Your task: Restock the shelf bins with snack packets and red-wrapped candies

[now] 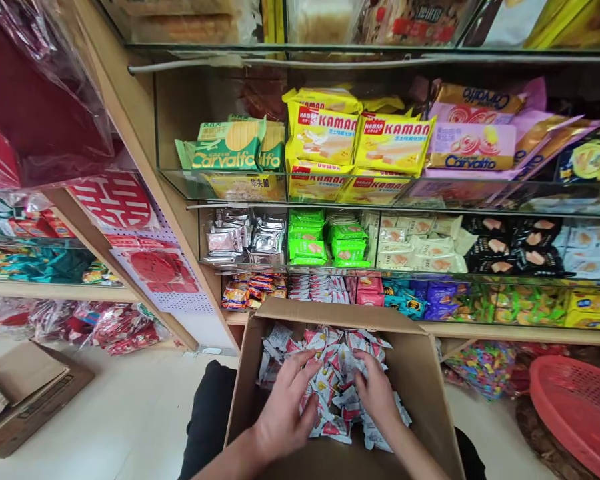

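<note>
A heap of small red-and-white packets (337,373) fills the cardboard box (420,387). Both hands, left hand (285,407) and right hand (377,393), are spread, fingers loosely curled, on the packets. At twelve o'clock, glass shelves (380,200) of snacks are seen; at four o'clock, a red basket (575,407).

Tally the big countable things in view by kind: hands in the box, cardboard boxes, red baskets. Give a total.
Hands in the box: 2, the left hand and the right hand
Cardboard boxes: 2, the open box and the floor box
Red baskets: 1, the red basket
Total: 5
</note>
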The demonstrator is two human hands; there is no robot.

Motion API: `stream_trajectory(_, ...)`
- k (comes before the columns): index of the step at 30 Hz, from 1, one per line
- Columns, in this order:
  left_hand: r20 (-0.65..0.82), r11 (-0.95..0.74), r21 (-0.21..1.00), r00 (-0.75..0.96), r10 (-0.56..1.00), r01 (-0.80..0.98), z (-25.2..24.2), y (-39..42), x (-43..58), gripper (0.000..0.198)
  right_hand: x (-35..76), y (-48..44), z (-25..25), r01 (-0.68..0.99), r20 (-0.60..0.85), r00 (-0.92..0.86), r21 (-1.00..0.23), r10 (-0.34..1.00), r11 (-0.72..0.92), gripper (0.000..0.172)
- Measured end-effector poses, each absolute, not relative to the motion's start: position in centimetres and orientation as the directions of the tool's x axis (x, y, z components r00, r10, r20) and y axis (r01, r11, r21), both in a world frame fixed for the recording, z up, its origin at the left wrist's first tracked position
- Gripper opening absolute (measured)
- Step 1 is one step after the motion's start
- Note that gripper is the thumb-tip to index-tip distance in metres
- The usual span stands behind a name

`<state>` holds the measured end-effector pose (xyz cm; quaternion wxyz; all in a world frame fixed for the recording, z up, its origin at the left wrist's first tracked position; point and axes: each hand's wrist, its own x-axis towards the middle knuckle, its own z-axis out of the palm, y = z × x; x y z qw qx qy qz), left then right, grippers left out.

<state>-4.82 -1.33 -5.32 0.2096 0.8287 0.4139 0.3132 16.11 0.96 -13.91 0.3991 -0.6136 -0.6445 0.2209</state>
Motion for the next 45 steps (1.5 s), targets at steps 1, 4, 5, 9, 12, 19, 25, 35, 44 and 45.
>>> stream_trajectory(1, 0.287, -0.453, 0.709, 0.366, 0.885, 0.541, -5.9, -1.7, -4.0, 0.051, 15.7, 0.1, -12.4, 0.468, 0.192, 0.109, -0.876, 0.975, 0.12, 0.032)
stream_trajectory(4, 0.016, -0.074, 0.943, 0.177, 0.984, 0.325, -6.4, -1.5, -2.1, 0.04, 13.9, -2.2, -7.4, -0.05, -0.021, 0.046, -0.999, 0.999, -0.019, 0.052)
stream_trajectory(5, -0.056, 0.012, 0.974, 0.189, 0.98, 0.226, -6.1, -1.3, -1.6, 0.033, 13.3, -2.8, -6.1, -0.175, -0.077, 0.019, -0.982, 0.997, -0.072, 0.053)
stream_trajectory(9, -0.034, 0.038, 0.999, 0.147, 0.989, -0.022, -4.4, -0.8, -0.5, 0.023, 11.6, -3.1, -4.0, -0.447, -0.224, 0.071, -0.878, 0.972, -0.17, 0.034)
stream_trajectory(12, 0.033, -0.033, 0.999, 0.102, 0.994, -0.003, -3.8, -0.9, -0.2, 0.02, 11.1, -2.6, -4.8, -0.36, -0.245, 0.251, -0.921, 0.937, -0.145, 0.029)
stream_trajectory(19, 0.108, -0.105, 0.89, 0.018, 0.994, 0.443, -3.8, -1.2, -0.6, 0.019, 11.4, -2.6, -5.0, 0.381, 0.136, 0.464, -0.923, 0.876, -0.059, 0.035)
stream_trajectory(25, 0.15, -0.138, 0.925, -0.008, 0.989, 0.354, -3.0, -1.3, -0.2, 0.025, 11.5, -3.0, -4.4, 0.421, 0.249, 0.487, -0.907, 0.837, 0.024, 0.029)
stream_trajectory(35, -0.537, 0.687, 0.722, 0.562, 0.63, -0.08, 0.0, -0.8, -1.4, 0.044, 15.1, -4.0, -3.3, 0.618, 0.807, -0.237, -0.305, 0.542, 0.725, 0.007)
stream_trajectory(44, -0.018, 0.078, 0.983, 0.335, 0.942, -0.167, 0.0, -1.6, -1.3, 0.031, 12.4, -5.4, -2.8, -0.072, 0.069, 0.22, -0.994, 0.973, 0.087, 0.042)
stream_trajectory(45, 0.022, 0.037, 0.984, 0.323, 0.946, -0.177, -0.2, -1.6, -1.3, 0.032, 12.3, -5.3, -2.7, -0.187, -0.034, 0.159, -0.982, 0.987, -0.003, 0.046)
